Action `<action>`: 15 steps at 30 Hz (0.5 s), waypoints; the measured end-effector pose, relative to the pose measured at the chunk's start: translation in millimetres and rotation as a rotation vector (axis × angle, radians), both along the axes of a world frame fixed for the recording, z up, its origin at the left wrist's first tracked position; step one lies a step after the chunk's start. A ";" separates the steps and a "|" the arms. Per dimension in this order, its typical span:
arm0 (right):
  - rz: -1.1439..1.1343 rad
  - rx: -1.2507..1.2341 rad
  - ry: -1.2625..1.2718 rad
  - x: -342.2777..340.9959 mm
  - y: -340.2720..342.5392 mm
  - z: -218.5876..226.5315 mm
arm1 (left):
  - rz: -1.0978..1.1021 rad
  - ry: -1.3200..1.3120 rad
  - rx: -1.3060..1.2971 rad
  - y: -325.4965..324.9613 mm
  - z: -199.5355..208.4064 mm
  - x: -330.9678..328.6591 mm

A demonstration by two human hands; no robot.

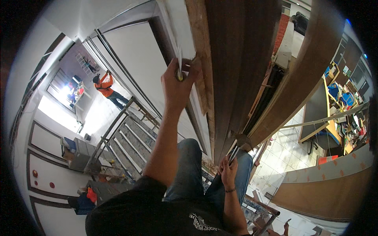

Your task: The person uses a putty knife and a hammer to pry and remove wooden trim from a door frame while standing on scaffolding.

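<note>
Raised at the upper middle, my left hand point(176, 83) is closed around a small tool with a pale strip standing up from it and a yellow and dark round part, seemingly a tape measure point(180, 76). Its fingertips are against or close to the edge of a rough light wood strip point(202, 67), which runs alongside a tall dark brown panel point(240, 67). Low near my right knee, my right hand point(227, 171) is wrapped round a hammer point(234, 152). The metal shaft points up toward the panel's lower end; the hammer's head is hard to make out against the brown wood.
I am up on a metal scaffold point(128, 135). Another person point(104, 87) in an orange top stands at the far left with arms raised. A long brown board point(301, 84) slants down on the right. Beyond it are a cluttered desk point(334, 118) and an orange cone point(327, 159).
</note>
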State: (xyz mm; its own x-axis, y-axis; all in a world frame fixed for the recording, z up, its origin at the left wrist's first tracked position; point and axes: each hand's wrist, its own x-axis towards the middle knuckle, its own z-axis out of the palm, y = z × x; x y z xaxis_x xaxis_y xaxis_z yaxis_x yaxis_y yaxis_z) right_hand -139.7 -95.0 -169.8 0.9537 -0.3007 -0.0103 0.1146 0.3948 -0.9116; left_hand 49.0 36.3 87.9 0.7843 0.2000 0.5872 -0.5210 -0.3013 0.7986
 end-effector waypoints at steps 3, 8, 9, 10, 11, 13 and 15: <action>0.003 0.016 0.021 -2.9 0.0 -2.5 | 0.016 -0.085 0.239 2.2 9.6 5.9; 0.026 -0.006 0.015 -1.7 3.6 1.0 | -0.037 -0.205 0.148 6.6 6.4 16.9; 0.023 0.001 0.015 0.2 4.5 0.2 | -0.036 -0.206 0.148 8.7 6.4 18.8; 0.020 0.004 0.023 -1.1 3.8 -3.0 | -0.067 -0.198 0.167 11.9 2.6 20.7; 0.020 -0.009 0.022 -1.5 2.3 -4.7 | -0.094 -0.197 0.180 14.7 0.8 22.3; 0.016 -0.054 0.018 -3.5 -1.0 -7.9 | -0.087 -0.042 -0.047 31.7 -35.5 19.1; -0.009 -0.048 -0.002 -0.8 -6.1 -7.7 | -0.254 0.042 -0.401 65.7 -67.9 -28.5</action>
